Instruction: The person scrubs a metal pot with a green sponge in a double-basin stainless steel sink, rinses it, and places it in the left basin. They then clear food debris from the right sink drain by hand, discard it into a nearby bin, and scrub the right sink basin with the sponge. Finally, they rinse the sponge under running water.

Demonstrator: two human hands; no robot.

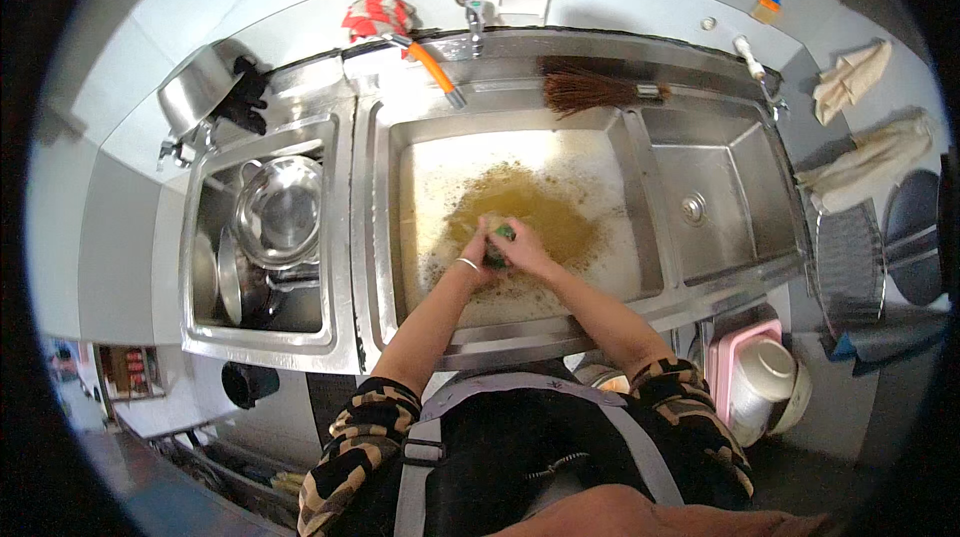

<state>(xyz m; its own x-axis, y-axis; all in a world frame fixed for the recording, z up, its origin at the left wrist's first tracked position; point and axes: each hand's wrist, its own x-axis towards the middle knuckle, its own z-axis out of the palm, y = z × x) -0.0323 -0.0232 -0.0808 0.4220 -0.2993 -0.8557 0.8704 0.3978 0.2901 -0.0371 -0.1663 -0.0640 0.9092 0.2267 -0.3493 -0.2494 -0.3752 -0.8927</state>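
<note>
My left hand (475, 255), with a pale bangle at its wrist, is closed around one side of a small dark green thing (497, 252). From the other side my right hand (528, 249) grips the same thing. Fingers cover much of it, and its kind cannot be made out. Both hands are over the middle basin of a stainless steel sink (380, 214). Beneath them is cloudy yellow-brown water (555, 210), ringed by pale foam (442, 147).
Metal bowls (279, 210) and pans crowd the left basin. A twig brush (592, 89) and an orange hose (431, 65) lie along the back ledge under a tap (472, 15). The right basin (694, 154) has a drain. Cloths (870, 154) hang at far right.
</note>
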